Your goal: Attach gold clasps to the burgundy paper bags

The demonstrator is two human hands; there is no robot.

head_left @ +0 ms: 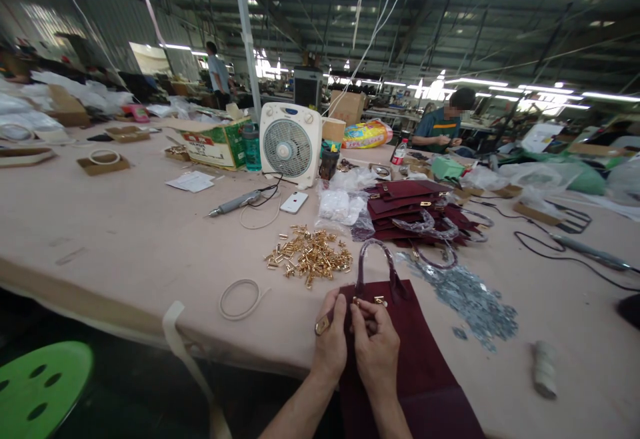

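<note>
A burgundy handbag panel (420, 352) with a plastic-wrapped handle (376, 247) lies at the table's front edge, its lower part towards me. My left hand (331, 337) is closed on the panel's left edge, beside a strap end with a gold plate (322, 325). My right hand (375, 344) rests over the panel, thumb and fingertips pinched at a small gold fitting (356, 301) near the handle's left base. The fingers partly hide that piece. Another gold fitting (381, 301) sits on the panel just right of my right hand.
Beyond the panel lie a heap of gold fittings (313, 254), grey metal plates (467, 295) and stacked burgundy bag pieces (410, 209). A fan (286, 149), phone (294, 202) and electric screwdriver (235, 203) stand or lie farther back. A co-worker (440, 125) sits across the table.
</note>
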